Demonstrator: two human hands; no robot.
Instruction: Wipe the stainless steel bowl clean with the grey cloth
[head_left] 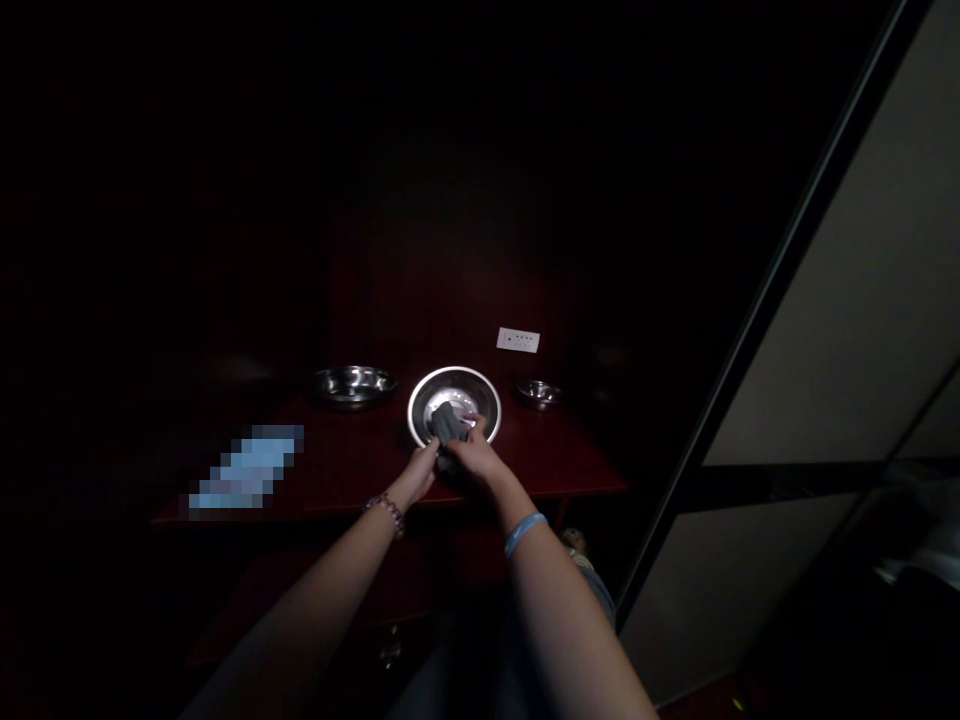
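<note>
A shiny metal bowl [491, 385] is tilted towards me above the front part of a dark red shelf. My left hand [418, 476] is closed at its near rim, the fingertips partly hidden. A dark grey cloth [448, 424] lies against the inside of the bowl and hangs over the near rim between my hands. The fingers of my right hand [480, 456] are bent around this cloth, partly reaching inside the bowl.
On the dark red shelf [330, 480], a wide metal bowl [354, 386] stands left and a smaller metal bowl [539, 394] right. A blurred blue patch [247, 472] lies front left. Behind is a white socket panel [518, 340]; a pale sliding door [847, 300] borders the right.
</note>
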